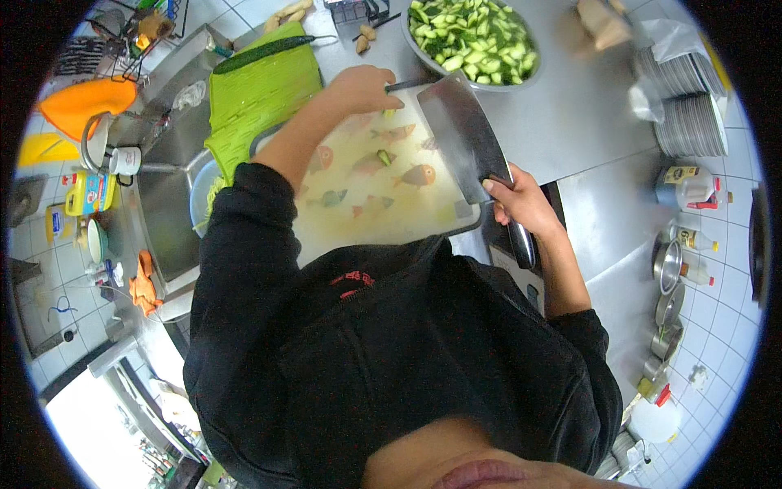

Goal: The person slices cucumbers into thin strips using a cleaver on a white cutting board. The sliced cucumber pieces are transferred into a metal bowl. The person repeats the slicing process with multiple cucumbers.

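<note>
My right hand grips a Chinese cleaver where handle and blade meet. The broad blade is over the right side of a pale cutting board with fish pictures and a dark rim. My left hand is at the board's far edge, thumb and a finger apart. A small green cucumber piece shows just under its thumb; whether the fingers grip it is hidden. Another cucumber piece lies mid-board. Beyond the blade stands a metal bowl heaped with chopped cucumber.
A whole cucumber lies on a green mat beside the sink. A blue basin is partly behind my left sleeve. Ginger lies at the back. Stacked plates, bottles and metal bowls line the right wall.
</note>
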The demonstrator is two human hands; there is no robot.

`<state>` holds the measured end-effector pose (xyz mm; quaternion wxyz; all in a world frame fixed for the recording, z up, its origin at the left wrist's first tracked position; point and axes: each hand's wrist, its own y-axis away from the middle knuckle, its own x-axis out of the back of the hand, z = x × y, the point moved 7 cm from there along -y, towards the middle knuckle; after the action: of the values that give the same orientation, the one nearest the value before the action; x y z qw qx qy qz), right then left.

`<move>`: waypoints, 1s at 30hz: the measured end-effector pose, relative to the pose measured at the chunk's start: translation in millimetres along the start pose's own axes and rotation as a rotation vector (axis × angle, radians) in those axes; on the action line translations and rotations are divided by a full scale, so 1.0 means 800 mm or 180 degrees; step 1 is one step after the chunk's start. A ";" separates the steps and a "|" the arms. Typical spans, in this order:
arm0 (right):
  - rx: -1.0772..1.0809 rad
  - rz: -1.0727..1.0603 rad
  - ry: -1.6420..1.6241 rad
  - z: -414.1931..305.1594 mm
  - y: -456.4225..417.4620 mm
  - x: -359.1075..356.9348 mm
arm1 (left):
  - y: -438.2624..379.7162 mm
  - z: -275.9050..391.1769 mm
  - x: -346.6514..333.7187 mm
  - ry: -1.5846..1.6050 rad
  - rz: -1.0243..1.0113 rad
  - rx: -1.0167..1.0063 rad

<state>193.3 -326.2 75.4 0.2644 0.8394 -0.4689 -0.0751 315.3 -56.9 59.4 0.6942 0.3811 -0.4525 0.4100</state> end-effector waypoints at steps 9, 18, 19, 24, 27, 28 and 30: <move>-0.0234 0.0173 -0.0114 0.032 -0.005 -0.024 | 0.030 0.012 -0.061 0.0431 0.0291 -0.0286; -0.0271 0.0228 -0.0776 0.072 -0.030 -0.026 | 0.073 -0.006 -0.059 0.0604 0.0028 -0.0380; -0.0318 0.0261 -0.0914 0.069 -0.029 -0.029 | 0.077 -0.004 -0.055 0.0654 0.0046 -0.0327; -0.0275 0.0419 -0.0826 0.080 -0.042 -0.032 | 0.091 0.000 -0.050 0.0832 0.0305 -0.0448; -0.0203 0.0390 -0.0793 0.086 -0.045 -0.031 | 0.109 0.031 -0.050 0.0846 0.0239 -0.0764; -0.0238 0.0415 -0.0762 0.086 -0.045 -0.031 | 0.114 0.044 -0.055 0.0710 0.0000 -0.0756; -0.0307 0.0467 -0.0702 0.087 -0.044 -0.030 | 0.122 0.061 -0.068 0.0446 -0.0210 -0.0639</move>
<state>180.4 -317.6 -4.4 0.2560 0.7759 -0.5510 -0.1699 196.9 -76.8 38.5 0.7719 0.2948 -0.4289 0.3652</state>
